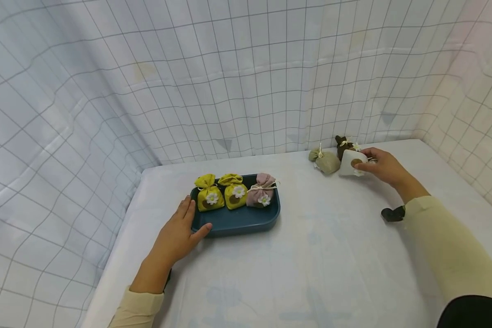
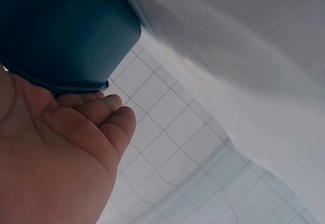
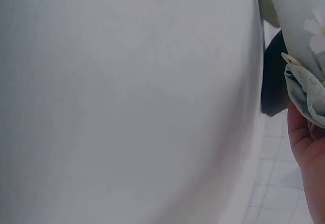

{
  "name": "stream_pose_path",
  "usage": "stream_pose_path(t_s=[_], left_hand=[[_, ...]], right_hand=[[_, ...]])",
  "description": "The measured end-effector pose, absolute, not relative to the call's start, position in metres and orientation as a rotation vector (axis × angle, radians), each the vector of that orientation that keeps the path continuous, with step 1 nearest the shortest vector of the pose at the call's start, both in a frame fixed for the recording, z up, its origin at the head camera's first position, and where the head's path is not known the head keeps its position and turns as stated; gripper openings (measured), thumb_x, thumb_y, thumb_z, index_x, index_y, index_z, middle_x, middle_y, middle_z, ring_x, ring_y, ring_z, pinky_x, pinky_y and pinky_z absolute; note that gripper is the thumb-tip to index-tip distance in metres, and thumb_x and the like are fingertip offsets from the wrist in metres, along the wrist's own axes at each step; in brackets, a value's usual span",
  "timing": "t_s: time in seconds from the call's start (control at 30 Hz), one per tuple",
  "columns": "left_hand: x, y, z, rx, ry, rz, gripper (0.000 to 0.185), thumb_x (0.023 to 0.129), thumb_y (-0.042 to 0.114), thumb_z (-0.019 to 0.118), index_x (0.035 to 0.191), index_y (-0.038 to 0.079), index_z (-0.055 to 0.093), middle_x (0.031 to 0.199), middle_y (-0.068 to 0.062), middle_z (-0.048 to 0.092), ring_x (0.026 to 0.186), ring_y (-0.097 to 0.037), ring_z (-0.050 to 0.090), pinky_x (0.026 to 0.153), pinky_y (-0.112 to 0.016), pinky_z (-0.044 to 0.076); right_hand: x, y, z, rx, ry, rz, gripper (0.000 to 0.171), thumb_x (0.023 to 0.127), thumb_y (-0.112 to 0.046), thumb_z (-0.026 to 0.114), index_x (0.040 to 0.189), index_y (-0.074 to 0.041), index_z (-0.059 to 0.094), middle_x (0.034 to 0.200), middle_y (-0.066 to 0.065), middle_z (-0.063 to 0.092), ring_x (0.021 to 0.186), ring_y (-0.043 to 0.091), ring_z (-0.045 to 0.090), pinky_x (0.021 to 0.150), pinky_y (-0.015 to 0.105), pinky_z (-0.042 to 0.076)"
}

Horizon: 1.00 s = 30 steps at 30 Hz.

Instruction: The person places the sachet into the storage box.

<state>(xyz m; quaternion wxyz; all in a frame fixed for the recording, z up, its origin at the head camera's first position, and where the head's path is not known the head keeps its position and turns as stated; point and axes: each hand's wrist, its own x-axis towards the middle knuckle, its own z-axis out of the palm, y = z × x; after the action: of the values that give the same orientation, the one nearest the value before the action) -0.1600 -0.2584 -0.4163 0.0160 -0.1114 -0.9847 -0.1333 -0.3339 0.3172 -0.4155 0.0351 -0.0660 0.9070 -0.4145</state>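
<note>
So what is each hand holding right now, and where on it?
The right hand grips the white sachet at its tied end. The left hand holds nothing; its straight fingers rest against the blue tray at the near-left corner.

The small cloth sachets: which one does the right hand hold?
The white sachet, in the right hand at the table's far right. The olive sachet and brown sachet lie beside it untouched; the other three sit in the blue tray.

White sachet: small cloth pouch, brown spot, tied neck, lying tilted, upper right. Blue tray: rectangular, centre, holding three sachets.
</note>
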Motion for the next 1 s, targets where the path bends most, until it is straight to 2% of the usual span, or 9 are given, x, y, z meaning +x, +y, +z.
stream_pose_path(t_s=[0.13, 0.57, 0.67, 0.87, 1.0], left_hand=[[-0.160, -0.259, -0.417, -0.343, -3.065, -0.414, 0.099, 0.096, 0.067, 0.047, 0.155, -0.007, 0.018, 0.163, -0.023, 0.010, 0.148, -0.040, 0.013, 0.114, -0.057, 0.025], [-0.161, -0.259, -0.418, -0.349, -3.060, -0.413, 0.100, 0.096, 0.068, 0.045, 0.155, -0.007, 0.018, 0.163, -0.022, 0.009, 0.149, -0.040, 0.013, 0.114, -0.057, 0.025], [-0.161, -0.260, -0.419, -0.350, -3.056, -0.411, 0.100, 0.096, 0.068, 0.045, 0.155, -0.007, 0.018, 0.163, -0.022, 0.009, 0.149, -0.040, 0.013, 0.114, -0.057, 0.025], [-0.163, -0.261, -0.418, -0.365, -3.056, -0.378, 0.100, 0.096, 0.068, 0.044, 0.155, -0.007, 0.017, 0.163, -0.022, 0.009, 0.149, -0.040, 0.012, 0.115, -0.057, 0.022], [-0.164, -0.261, -0.418, -0.385, -3.044, -0.341, 0.099, 0.096, 0.068, 0.044, 0.155, -0.008, 0.019, 0.162, -0.024, 0.012, 0.149, -0.040, 0.011, 0.116, -0.058, 0.018]], right_hand=[[-0.333, 0.307, -0.408, -0.230, 2.792, -1.296, 0.071, 0.089, -0.046, 0.074, 0.138, -0.002, 0.048, 0.132, 0.020, 0.050, 0.114, 0.032, 0.047, 0.084, 0.036, 0.045], [-0.329, 0.277, -0.379, -0.370, 2.814, -1.283, 0.063, 0.089, -0.044, 0.075, 0.135, -0.006, 0.054, 0.130, 0.017, 0.053, 0.114, 0.031, 0.049, 0.090, 0.046, 0.044], [-0.328, 0.269, -0.373, -0.415, 2.808, -1.289, 0.060, 0.089, -0.041, 0.075, 0.133, -0.006, 0.055, 0.129, 0.016, 0.053, 0.113, 0.031, 0.050, 0.089, 0.044, 0.046], [-0.327, 0.254, -0.362, -0.529, 2.788, -1.287, 0.052, 0.091, -0.030, 0.076, 0.133, -0.006, 0.057, 0.124, 0.013, 0.057, 0.106, 0.026, 0.053, 0.081, 0.028, 0.050], [-0.326, 0.242, -0.355, -0.591, 2.764, -1.264, 0.051, 0.090, -0.030, 0.077, 0.132, -0.009, 0.059, 0.122, 0.012, 0.059, 0.105, 0.027, 0.056, 0.083, 0.036, 0.051]])
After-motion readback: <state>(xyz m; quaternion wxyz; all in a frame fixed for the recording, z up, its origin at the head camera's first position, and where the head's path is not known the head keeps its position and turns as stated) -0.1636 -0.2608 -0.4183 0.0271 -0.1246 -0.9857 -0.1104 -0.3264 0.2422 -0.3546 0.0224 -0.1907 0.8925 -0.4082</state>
